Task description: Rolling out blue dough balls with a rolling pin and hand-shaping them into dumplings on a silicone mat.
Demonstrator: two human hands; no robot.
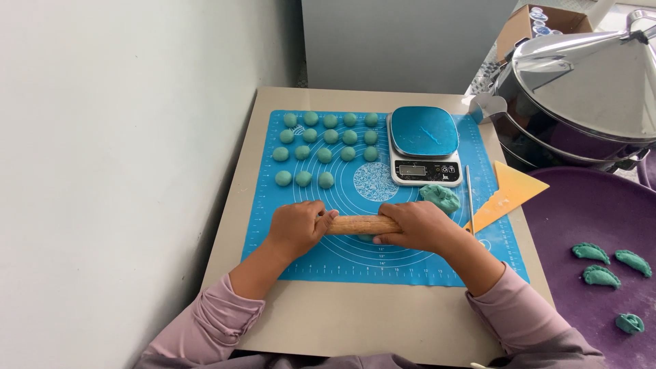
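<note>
1. Wooden rolling pin (361,224) lies across the lower centre of the blue mat (287,260); the left hand (297,227) and right hand (417,225) clamp its two ends.
2. Rolling well likely calls for even pressure from both palms, with the pin kept level over the dough beneath, mostly hidden.
3. Counted: seventeen teal dough balls (324,155) upper left, one dough lump (441,197), one scale (424,145), four folded dumplings (601,275) at right.

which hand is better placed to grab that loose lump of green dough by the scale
Right. The right hand grips the rolling pin just below the dough lump, which lies beside the scale. The left hand is at the pin's far end.
</note>
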